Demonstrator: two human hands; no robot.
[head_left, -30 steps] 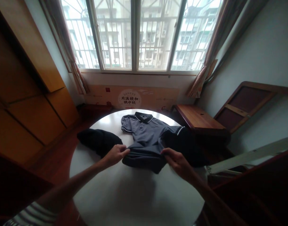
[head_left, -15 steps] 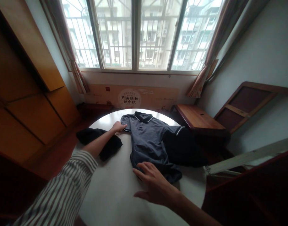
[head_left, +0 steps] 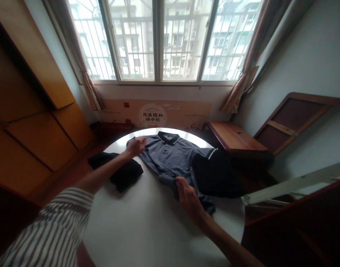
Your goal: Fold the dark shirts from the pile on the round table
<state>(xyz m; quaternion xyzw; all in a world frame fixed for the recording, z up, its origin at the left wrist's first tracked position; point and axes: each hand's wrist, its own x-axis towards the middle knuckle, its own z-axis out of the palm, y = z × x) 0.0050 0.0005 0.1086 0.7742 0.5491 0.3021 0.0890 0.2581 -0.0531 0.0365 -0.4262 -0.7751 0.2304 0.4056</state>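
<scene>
A grey polo shirt (head_left: 171, 157) with a dark, white-edged collar lies on the round white table (head_left: 147, 222). My left hand (head_left: 135, 146) is stretched far out and grips the shirt's left sleeve, pulling it outward. My right hand (head_left: 188, 194) is closed on the shirt's lower left side, near its hem. A dark garment (head_left: 118, 168) lies on the table under my left forearm. Another dark garment (head_left: 217, 174) lies over the shirt's right side.
A low wooden table (head_left: 233, 138) stands to the right beyond the round table. A wooden frame (head_left: 294, 118) leans on the right wall. Wooden cabinets (head_left: 33, 122) line the left. A printed cardboard panel (head_left: 155, 113) stands under the window.
Both hands let go of the bunched hem. My left hand reached to the left sleeve and pulled it out. My right hand lay flat, then closed on the shirt's lower side.
</scene>
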